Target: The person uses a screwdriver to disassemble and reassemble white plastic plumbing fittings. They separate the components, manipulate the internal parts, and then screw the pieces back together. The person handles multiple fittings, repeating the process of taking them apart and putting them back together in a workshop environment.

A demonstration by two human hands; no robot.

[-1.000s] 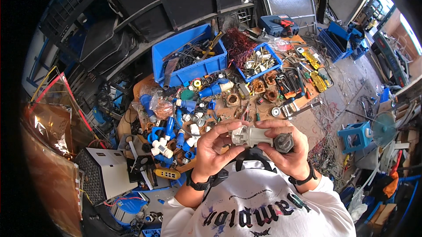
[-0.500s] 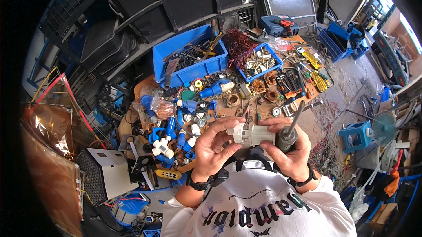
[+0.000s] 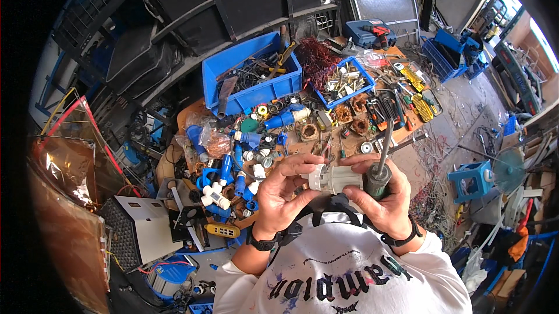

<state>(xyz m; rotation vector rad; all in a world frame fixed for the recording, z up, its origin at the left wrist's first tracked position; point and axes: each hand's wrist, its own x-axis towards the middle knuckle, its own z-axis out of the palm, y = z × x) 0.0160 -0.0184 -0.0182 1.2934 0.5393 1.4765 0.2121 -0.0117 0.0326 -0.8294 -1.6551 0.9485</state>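
Between both hands, in front of my chest, is a white plastic cylindrical fitting (image 3: pixel 345 179) with a slotted, ribbed left end. My left hand (image 3: pixel 283 190) has thumb and fingers closed around that left end. On the other end, the thumb and fingers of my right hand (image 3: pixel 381 200) grip the fitting too. The same right hand also holds a screwdriver (image 3: pixel 378 175) against the palm, its dark green handle low and its metal shaft pointing up and away. What lies inside the fitting is hidden.
Blue and white plastic connectors (image 3: pixel 216 196) crowd the bench's left side. Behind them stands a blue crate (image 3: pixel 252 99) of scrap, beside a smaller blue tray (image 3: pixel 343 104) of brass-coloured pieces. Several hand tools (image 3: pixel 391 110) lie at the right. A blue stool (image 3: pixel 470 179) stands right of the bench.
The screwdriver shaft has swung a little to the left and stands slightly more upright. Both hands keep their hold on the fitting, which has barely shifted.
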